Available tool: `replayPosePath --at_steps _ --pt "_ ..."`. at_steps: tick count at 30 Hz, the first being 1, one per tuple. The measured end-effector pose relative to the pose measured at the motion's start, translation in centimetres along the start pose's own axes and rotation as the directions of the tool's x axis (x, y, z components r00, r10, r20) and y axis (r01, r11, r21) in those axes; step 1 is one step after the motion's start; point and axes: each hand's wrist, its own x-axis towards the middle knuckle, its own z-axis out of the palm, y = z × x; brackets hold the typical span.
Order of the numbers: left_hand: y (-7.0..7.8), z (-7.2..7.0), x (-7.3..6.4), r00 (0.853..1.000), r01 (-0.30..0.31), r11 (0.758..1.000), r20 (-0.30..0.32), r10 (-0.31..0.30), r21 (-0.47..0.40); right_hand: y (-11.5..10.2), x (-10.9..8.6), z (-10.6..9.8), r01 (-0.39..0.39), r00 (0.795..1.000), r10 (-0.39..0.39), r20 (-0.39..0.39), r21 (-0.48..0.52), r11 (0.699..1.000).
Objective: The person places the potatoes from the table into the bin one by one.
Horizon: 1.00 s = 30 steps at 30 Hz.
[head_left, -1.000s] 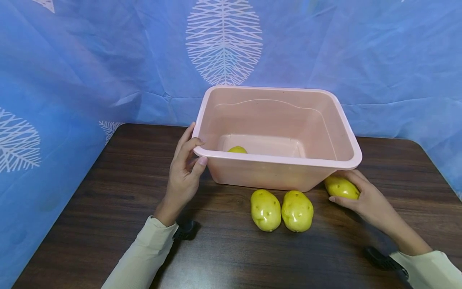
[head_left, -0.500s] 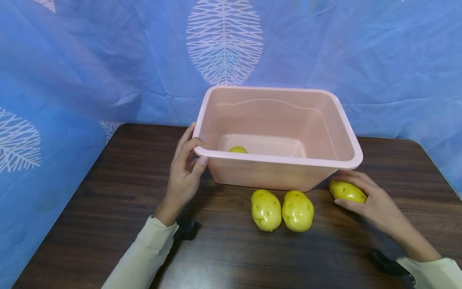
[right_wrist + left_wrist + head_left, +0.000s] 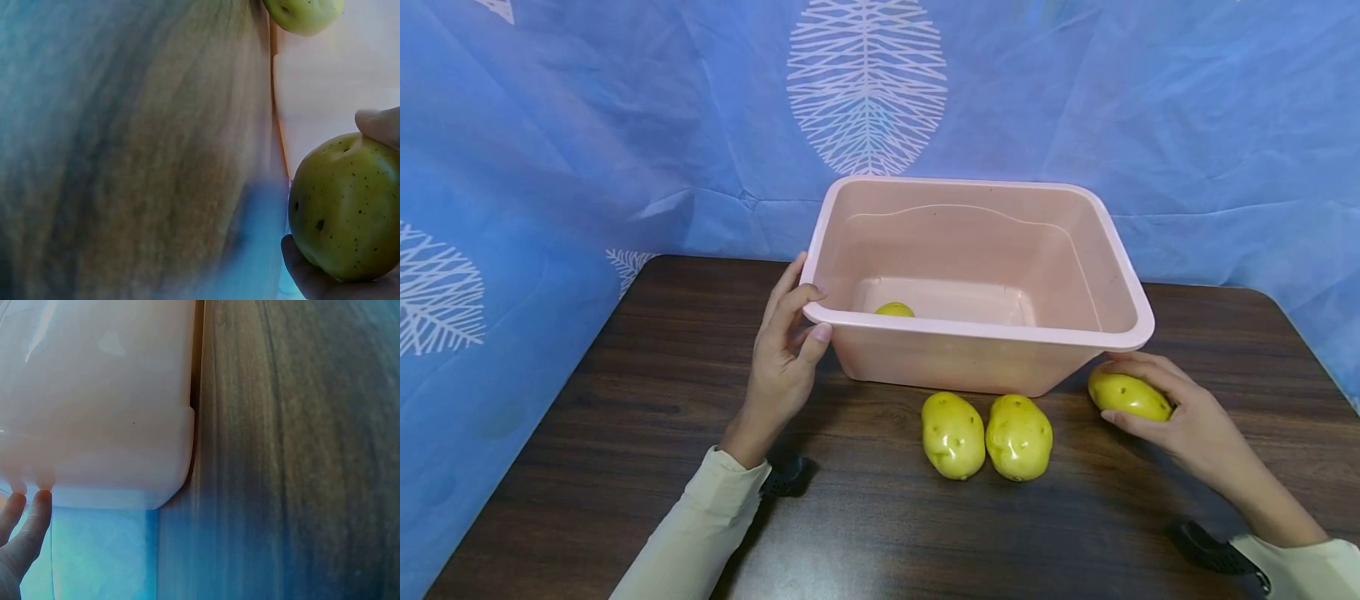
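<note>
Right hand [image 3: 1189, 427], gripping potato [image 3: 1127, 396]: shifts toward three o'clock, still outside pink tub [image 3: 955, 360]. Left hand [image 3: 781, 358]: pinching tub's eight-o'clock rim [image 3: 850, 320].

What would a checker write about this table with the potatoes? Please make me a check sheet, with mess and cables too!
Surface: dark wooden table.
Things: pink tub with first potato inside; second potato and third potato side by side in front.
Clutter: nothing seen.
Hands: left hand holds the tub's front corner; right hand grips fourth potato.
Cables: nothing seen.
Surroundings: blue cloth with white leaf shapes behind the table.
</note>
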Motion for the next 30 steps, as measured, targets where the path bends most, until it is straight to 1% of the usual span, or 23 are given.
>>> replayPosePath --at_steps 6,14,22,30 --pt "0.0 0.0 0.0 1.000 0.002 1.000 0.000 -0.002 0.002 -0.2 -0.2 -0.2 -0.003 1.000 0.003 -0.011 -0.005 1.000" --pt "0.0 0.0 0.0 1.000 0.005 1.000 0.002 -0.005 0.009 -0.5 -0.4 -0.6 0.021 0.999 -0.021 -0.026 0.019 1.000" --pt "0.0 0.0 0.0 1.000 0.006 1.000 0.000 -0.006 0.004 -0.8 -0.5 -1.0 -0.006 1.000 0.006 -0.030 0.011 1.000" --pt "0.0 0.0 0.0 1.000 0.007 1.000 0.002 -0.007 0.009 -1.7 -0.8 -1.4 0.026 0.996 -0.023 -0.083 0.046 0.999"
